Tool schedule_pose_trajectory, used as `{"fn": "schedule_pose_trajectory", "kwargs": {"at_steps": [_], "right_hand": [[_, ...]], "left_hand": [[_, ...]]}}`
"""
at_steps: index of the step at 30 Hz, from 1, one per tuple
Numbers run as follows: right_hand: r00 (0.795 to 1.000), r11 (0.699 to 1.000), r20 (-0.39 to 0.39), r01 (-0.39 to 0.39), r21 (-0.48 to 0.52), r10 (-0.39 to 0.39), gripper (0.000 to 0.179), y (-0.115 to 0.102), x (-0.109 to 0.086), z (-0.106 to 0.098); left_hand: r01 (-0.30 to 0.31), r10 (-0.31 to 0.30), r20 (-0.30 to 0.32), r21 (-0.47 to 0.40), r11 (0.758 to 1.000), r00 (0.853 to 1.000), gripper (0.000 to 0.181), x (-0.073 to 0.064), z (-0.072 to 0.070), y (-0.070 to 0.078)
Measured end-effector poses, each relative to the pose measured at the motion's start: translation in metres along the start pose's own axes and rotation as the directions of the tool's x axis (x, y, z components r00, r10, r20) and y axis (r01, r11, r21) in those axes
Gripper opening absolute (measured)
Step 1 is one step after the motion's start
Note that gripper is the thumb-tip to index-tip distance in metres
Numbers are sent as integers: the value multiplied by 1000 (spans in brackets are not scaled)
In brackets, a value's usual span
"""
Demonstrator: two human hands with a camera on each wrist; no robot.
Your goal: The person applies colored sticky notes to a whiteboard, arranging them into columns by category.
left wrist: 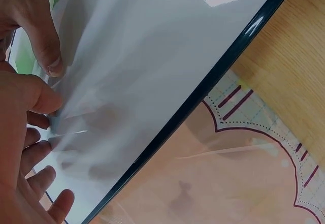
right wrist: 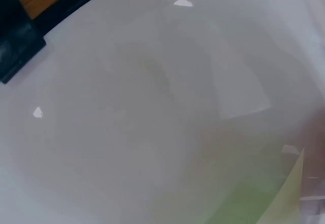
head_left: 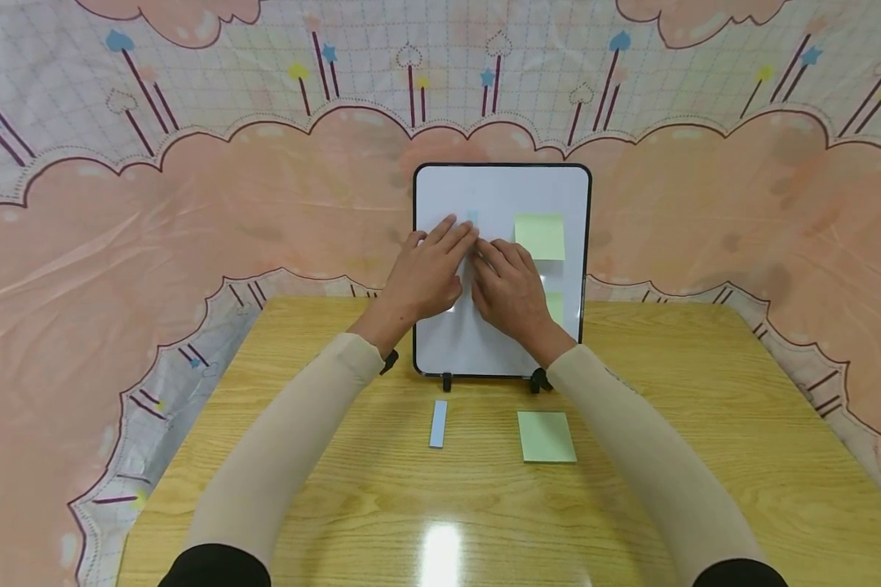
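A black-framed whiteboard (head_left: 499, 350) stands upright on the table. A pale blue strip (head_left: 472, 217) lies against its face, partly hidden by fingers. My left hand (head_left: 426, 273) rests on the board with its fingers reaching up to the strip. Close by on the right, my right hand (head_left: 510, 285) touches the board, fingertips near the strip's lower part; its thumb and palm side are mostly hidden. In the left wrist view both hands meet at the board's left side of the picture. Two green sticky notes are on the board, an upper one (head_left: 539, 236) and a lower one (head_left: 554, 306) partly covered.
On the wooden table (head_left: 352, 489), a loose blue strip (head_left: 438, 424) and a green sticky note pad (head_left: 546, 437) lie before the board. Black feet (head_left: 447, 381) support the board. A patterned cloth (head_left: 301, 204) hangs behind and around the table.
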State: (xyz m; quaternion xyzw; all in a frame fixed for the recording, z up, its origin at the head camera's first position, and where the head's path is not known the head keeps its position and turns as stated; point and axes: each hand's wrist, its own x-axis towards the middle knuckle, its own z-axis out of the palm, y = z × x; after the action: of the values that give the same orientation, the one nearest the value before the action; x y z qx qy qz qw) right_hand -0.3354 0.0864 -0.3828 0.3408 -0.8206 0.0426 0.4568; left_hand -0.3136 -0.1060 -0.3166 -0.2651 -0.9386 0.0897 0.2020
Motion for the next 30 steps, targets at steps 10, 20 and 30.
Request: {"fn": "schedule_pose_trajectory", "kwargs": {"at_steps": [10, 20, 30], "right_hand": [[999, 1000, 40, -22, -5, 22, 40, -5, -6, -4], [995, 993, 69, -74, 89, 68, 43, -14, -12, -12], [991, 977, 63, -131, 167, 122, 44, -23, -19, -16]], "left_hand": [[-15, 15, -27, 19, 1000, 1000, 71, -4, 4, 1], [-47, 49, -87, 29, 998, 995, 63, -11, 11, 0], [-43, 32, -144, -73, 996, 989, 54, -24, 18, 0]]}}
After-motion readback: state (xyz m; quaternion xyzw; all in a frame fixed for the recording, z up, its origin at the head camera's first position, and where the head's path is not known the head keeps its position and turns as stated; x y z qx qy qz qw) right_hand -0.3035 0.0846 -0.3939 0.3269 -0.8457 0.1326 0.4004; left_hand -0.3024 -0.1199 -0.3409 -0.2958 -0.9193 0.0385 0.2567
